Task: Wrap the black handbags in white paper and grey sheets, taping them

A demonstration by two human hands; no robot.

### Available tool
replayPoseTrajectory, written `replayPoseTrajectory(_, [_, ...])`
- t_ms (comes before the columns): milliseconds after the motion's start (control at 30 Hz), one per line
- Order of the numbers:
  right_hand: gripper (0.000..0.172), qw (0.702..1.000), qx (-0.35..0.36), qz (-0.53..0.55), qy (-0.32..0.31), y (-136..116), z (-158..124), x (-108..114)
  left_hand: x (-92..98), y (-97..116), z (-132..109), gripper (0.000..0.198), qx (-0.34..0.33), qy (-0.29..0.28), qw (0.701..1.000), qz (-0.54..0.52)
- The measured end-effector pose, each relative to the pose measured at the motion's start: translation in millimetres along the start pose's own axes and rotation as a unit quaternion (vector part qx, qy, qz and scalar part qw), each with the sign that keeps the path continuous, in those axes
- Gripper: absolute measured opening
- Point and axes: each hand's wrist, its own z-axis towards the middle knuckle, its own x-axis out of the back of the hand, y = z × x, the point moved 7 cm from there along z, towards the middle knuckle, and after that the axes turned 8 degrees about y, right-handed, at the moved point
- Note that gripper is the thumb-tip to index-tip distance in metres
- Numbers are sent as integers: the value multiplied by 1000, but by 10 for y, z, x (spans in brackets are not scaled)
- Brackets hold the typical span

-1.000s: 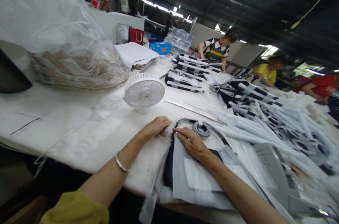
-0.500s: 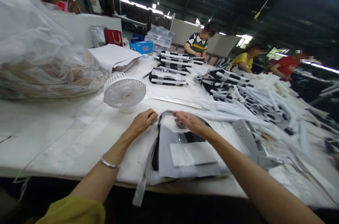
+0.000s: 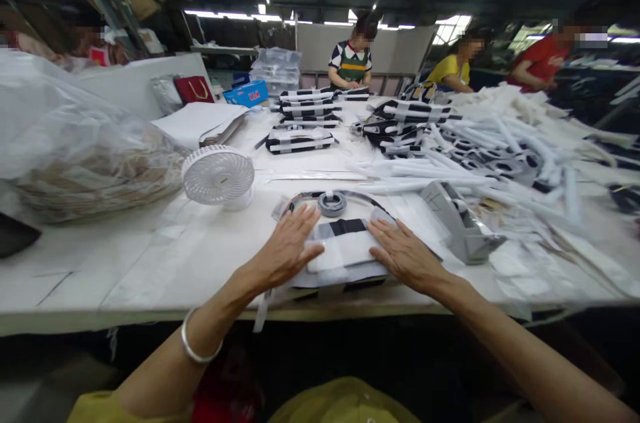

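My left hand (image 3: 286,248) lies flat, fingers stretched out, on the left side of a folded black-and-white garment in a clear plastic bag (image 3: 340,251) near the table's front edge. My right hand (image 3: 404,252) presses flat on the bag's right side, fingers apart. A white paper insert shows through the bag between the hands. A small grey tape roll (image 3: 332,203) sits just beyond the bag, inside a dark curved strap.
A white desk fan (image 3: 218,176) stands left of the bag. A grey tape dispenser (image 3: 457,222) sits to the right. A big plastic sack (image 3: 80,143) fills the left. Stacks of striped packed garments (image 3: 300,139) and loose plastic bags (image 3: 500,143) cover the far table, where three people work.
Both hands came off the bag's far edge and now lie flat on top of it. The view swung to the right and lowered.
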Motion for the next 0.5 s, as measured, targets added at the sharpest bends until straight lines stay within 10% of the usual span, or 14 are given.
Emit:
replayPoseTrajectory(233, [56, 999, -21, 12, 26, -2, -77, -125, -441, 55, -345, 72, 64, -96, 993, 40])
replayPoseTrajectory(500, [62, 993, -65, 91, 38, 309, -3, 127, -166, 208, -468, 75, 53, 11, 995, 84])
